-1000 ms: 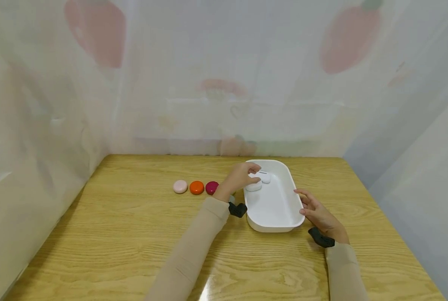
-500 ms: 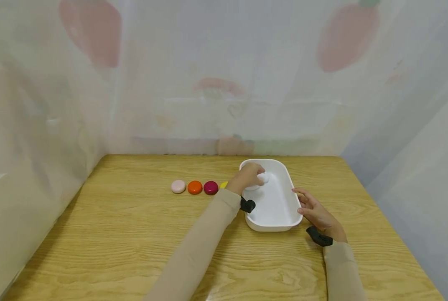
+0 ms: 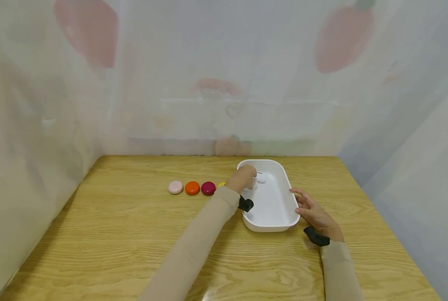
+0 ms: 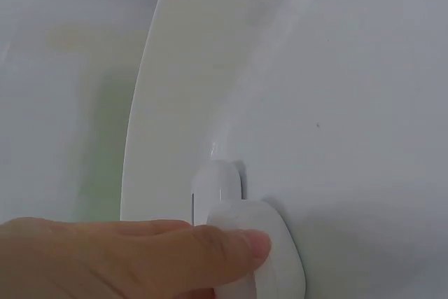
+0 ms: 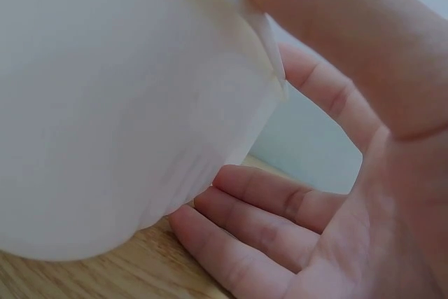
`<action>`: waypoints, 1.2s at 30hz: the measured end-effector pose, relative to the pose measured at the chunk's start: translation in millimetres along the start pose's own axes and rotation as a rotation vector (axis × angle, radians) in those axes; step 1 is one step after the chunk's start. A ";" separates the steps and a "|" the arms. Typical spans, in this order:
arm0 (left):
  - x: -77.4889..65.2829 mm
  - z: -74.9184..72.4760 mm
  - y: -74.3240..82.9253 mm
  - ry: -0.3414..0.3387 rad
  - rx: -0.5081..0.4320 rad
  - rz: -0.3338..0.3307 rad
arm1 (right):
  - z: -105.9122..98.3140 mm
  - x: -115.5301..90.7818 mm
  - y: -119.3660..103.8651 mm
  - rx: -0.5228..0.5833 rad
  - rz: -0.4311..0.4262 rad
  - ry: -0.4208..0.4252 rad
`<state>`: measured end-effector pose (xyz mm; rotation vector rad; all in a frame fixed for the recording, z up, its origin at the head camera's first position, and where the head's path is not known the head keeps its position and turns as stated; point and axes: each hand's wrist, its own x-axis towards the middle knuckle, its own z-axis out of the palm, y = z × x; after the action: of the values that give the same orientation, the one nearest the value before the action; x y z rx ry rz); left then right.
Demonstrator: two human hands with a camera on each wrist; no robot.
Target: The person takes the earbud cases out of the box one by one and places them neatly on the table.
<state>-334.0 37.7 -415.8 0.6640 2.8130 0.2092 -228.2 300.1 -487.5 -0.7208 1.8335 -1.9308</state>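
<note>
Reaching into the white tray (image 3: pixel 271 211), the left hand (image 3: pixel 243 177) pinches a smooth, rounded white case (image 4: pixel 281 258), its thumb bent across the upper face while most of the other fingers are hidden; the grip is drawn in to the width of the case. The case sits inside the tray, towards the far left corner; the pictures do not settle whether it presses on the tray's floor or is lifted slightly. Just beside it, against the wall, lies a second white case (image 3: pixel 261 178) with a thin dark slit; the held one overlaps it in the left wrist view, and contact between them cannot be made out. The right hand (image 3: pixel 314 212) holds the tray's right side in a loose, fairly wide grip, thumb and forefinger at the rim, the other fingertips against the outer wall, a gap left before the palm. On the wood-grained counter (image 3: pixel 133 242), left of the tray, a pale pink disc (image 3: pixel 175 187), an orange disc (image 3: pixel 192 188) and a magenta disc (image 3: pixel 208 188) form a row, with a yellow disc (image 3: pixel 221 184) partly covered by the left sleeve (image 3: pixel 197 240). Behind hangs a pale curtain (image 3: pixel 276 108) printed with fruit.
</note>
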 end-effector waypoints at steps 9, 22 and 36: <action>27.2 14.3 -15.5 0.027 -0.034 0.103 | 0.3 1.4 -1.3 -0.019 0.026 0.025; -37.1 -15.9 -11.9 0.145 -0.377 0.194 | -3.9 -0.2 -0.6 -0.024 -0.003 -0.003; -86.2 -17.5 -36.9 0.257 -0.532 0.330 | -3.3 -1.4 -2.4 -0.010 -0.021 -0.011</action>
<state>-279.5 -35.7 -388.7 1.0095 2.6603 1.1244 -228.8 303.7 -485.4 -0.7550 1.8377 -1.9285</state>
